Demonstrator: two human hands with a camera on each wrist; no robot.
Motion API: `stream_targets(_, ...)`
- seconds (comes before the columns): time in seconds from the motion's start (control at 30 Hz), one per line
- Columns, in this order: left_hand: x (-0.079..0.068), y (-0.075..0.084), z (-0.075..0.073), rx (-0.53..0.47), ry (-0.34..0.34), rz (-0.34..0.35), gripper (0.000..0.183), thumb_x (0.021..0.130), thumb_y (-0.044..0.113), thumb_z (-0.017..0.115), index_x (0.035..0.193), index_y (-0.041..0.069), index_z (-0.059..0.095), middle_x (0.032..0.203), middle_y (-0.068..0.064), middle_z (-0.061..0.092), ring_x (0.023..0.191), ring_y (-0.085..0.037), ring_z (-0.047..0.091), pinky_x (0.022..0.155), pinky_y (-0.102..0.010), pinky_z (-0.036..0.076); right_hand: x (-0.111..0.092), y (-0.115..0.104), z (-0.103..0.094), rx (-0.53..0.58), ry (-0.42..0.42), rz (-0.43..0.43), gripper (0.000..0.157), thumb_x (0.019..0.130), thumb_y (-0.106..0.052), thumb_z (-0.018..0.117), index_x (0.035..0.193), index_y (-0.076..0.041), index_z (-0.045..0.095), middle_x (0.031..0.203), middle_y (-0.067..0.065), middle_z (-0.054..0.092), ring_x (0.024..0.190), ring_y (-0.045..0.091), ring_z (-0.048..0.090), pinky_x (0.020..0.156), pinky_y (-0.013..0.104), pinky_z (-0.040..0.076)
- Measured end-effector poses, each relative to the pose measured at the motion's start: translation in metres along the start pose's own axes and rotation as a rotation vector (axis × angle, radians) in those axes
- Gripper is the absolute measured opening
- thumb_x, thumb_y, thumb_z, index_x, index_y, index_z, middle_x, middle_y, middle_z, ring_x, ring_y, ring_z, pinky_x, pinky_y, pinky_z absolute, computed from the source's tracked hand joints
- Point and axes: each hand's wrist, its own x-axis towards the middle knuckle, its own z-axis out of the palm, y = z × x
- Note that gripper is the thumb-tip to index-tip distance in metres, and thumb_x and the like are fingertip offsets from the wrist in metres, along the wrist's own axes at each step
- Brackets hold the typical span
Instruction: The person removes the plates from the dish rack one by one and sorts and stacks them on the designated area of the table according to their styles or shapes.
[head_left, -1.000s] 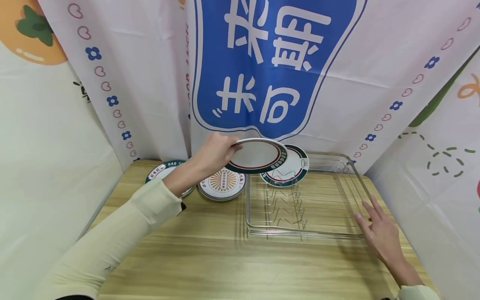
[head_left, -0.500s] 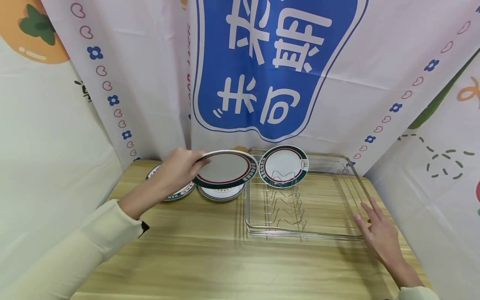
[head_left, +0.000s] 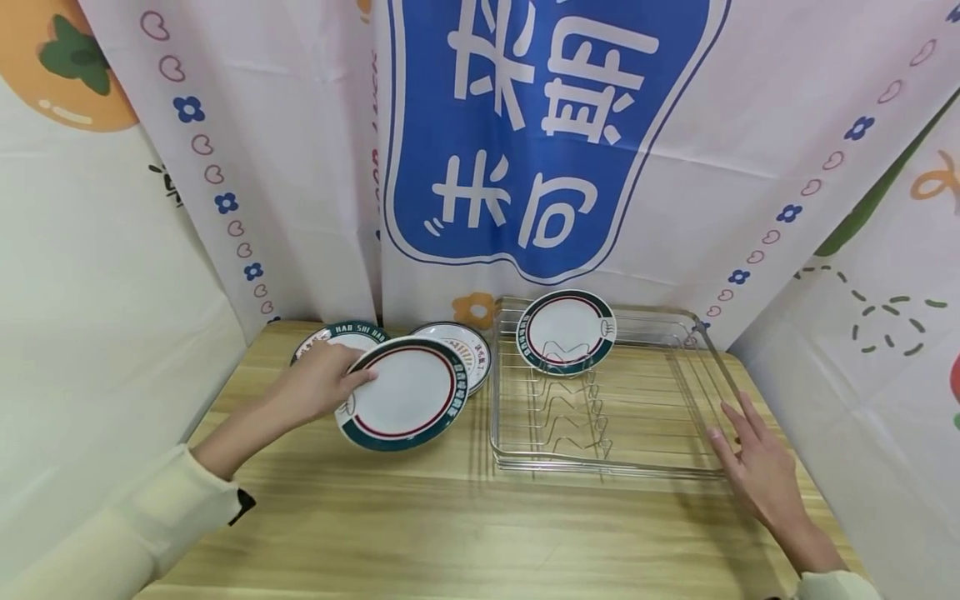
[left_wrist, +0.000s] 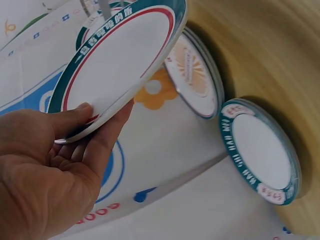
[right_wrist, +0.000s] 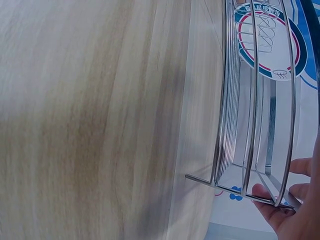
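Observation:
My left hand (head_left: 321, 385) pinches the left edge of a white plate (head_left: 408, 390) with a green rim and a red ring, thumb on its face. The plate is tilted above the table and partly covers a stack of plates (head_left: 477, 354) with an orange sunburst print. Behind the left hand lies another green-rimmed plate stack (left_wrist: 260, 151), plainer in the left wrist view. My right hand (head_left: 763, 471) holds the right rail of a wire dish rack (head_left: 645, 472), with the thumb on the inner side. A similar green-rimmed plate (head_left: 564, 329) stands upright at the rack's back left.
The wooden table (head_left: 480, 542) extends in front of the rack and the plates. A printed cloth (head_left: 315, 167) hangs directly behind them, with white cloth walls at both sides. Wire dividers (head_left: 566, 417) run along the rack's left part.
My left hand has carried the plate leftward and down from near the rack, turning its face more upward. The right hand stays on the rack's rail.

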Motion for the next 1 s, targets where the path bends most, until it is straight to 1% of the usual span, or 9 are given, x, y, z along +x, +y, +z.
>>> stream_targets(0.03, -0.002, -0.004, 0.003, -0.015, -0.023, -0.009, 0.015, 0.102, 0.013, 0.07, 0.091, 0.003, 0.075, 0.068, 0.002, 0.067, 0.062, -0.009, 0.056, 0.061, -0.029, 0.046, 0.0, 0.0, 0.0, 0.005, -0.004, 0.003, 0.048, 0.105, -0.025, 0.06, 0.142, 0.006, 0.058, 0.159, 0.033, 0.042, 0.08, 0.045, 0.071, 0.057, 0.049, 0.048)
stream_targets(0.17, -0.012, -0.017, 0.014, -0.066, -0.132, -0.077, 0.017, 0.104, 0.013, 0.068, 0.093, 0.003, 0.076, 0.07, 0.003, 0.068, 0.062, -0.009, 0.058, 0.062, -0.027, 0.048, 0.001, -0.001, 0.0, 0.012, -0.015, 0.009, 0.049, 0.105, -0.025, 0.06, 0.142, 0.006, 0.058, 0.16, 0.033, 0.041, 0.082, 0.045, 0.071, 0.057, 0.045, 0.047)
stream_targets(0.27, -0.017, -0.026, 0.019, -0.084, -0.179, -0.107, 0.018, 0.104, 0.014, 0.068, 0.091, 0.003, 0.074, 0.07, 0.002, 0.067, 0.062, -0.009, 0.059, 0.06, -0.026, 0.048, 0.001, -0.001, 0.0, 0.016, -0.018, 0.012, 0.049, 0.105, -0.025, 0.06, 0.143, 0.005, 0.058, 0.16, 0.032, 0.041, 0.082, 0.045, 0.07, 0.056, 0.044, 0.046)
stream_targets(0.43, -0.019, -0.039, 0.028, -0.122, -0.212, -0.125, 0.02, 0.102, 0.015, 0.07, 0.087, 0.002, 0.073, 0.068, 0.001, 0.067, 0.061, -0.011, 0.059, 0.058, -0.026, 0.046, 0.001, 0.0, 0.0, 0.013, -0.013, 0.01, 0.048, 0.105, -0.025, 0.06, 0.142, 0.006, 0.059, 0.16, 0.032, 0.041, 0.08, 0.045, 0.071, 0.056, 0.048, 0.047)
stream_targets(0.6, -0.019, -0.049, 0.037, -0.166, -0.23, -0.156, 0.019, 0.101, 0.015, 0.07, 0.088, 0.001, 0.073, 0.07, 0.001, 0.068, 0.064, -0.012, 0.058, 0.06, -0.027, 0.045, 0.001, 0.001, 0.001, 0.011, -0.01, 0.009, 0.048, 0.105, -0.025, 0.06, 0.142, 0.006, 0.059, 0.16, 0.032, 0.042, 0.08, 0.046, 0.071, 0.057, 0.053, 0.049)
stream_targets(0.67, -0.019, -0.054, 0.04, -0.188, -0.243, -0.177, 0.018, 0.101, 0.014, 0.07, 0.091, 0.0, 0.073, 0.072, -0.001, 0.069, 0.065, -0.012, 0.059, 0.062, -0.028, 0.046, 0.001, 0.001, 0.001, 0.008, -0.01, 0.009, 0.048, 0.105, -0.025, 0.06, 0.142, 0.006, 0.059, 0.16, 0.032, 0.042, 0.08, 0.046, 0.071, 0.058, 0.052, 0.049)
stream_targets(0.8, -0.02, -0.062, 0.045, -0.24, -0.295, -0.275, 0.016, 0.102, 0.014, 0.07, 0.092, 0.001, 0.07, 0.076, -0.005, 0.07, 0.067, -0.015, 0.059, 0.063, -0.03, 0.047, 0.001, 0.0, 0.001, 0.007, -0.009, 0.003, 0.049, 0.105, -0.025, 0.06, 0.142, 0.007, 0.058, 0.16, 0.032, 0.042, 0.078, 0.045, 0.072, 0.058, 0.053, 0.05)
stream_targets(0.9, -0.023, -0.069, 0.051, -0.273, -0.329, -0.351, 0.019, 0.101, 0.014, 0.071, 0.086, 0.003, 0.067, 0.075, -0.004, 0.067, 0.066, -0.015, 0.057, 0.062, -0.03, 0.045, 0.001, 0.001, 0.002, 0.005, -0.007, -0.003, 0.048, 0.105, -0.025, 0.06, 0.142, 0.007, 0.058, 0.16, 0.032, 0.042, 0.076, 0.044, 0.072, 0.058, 0.054, 0.05)
stream_targets(1.0, -0.026, -0.076, 0.06, -0.313, -0.347, -0.398, 0.02, 0.1, 0.013, 0.072, 0.084, 0.003, 0.068, 0.073, -0.003, 0.067, 0.064, -0.014, 0.057, 0.061, -0.029, 0.045, 0.0, 0.002, 0.002, 0.001, -0.002, -0.002, 0.048, 0.105, -0.024, 0.06, 0.142, 0.007, 0.058, 0.16, 0.031, 0.042, 0.075, 0.044, 0.072, 0.058, 0.055, 0.05)
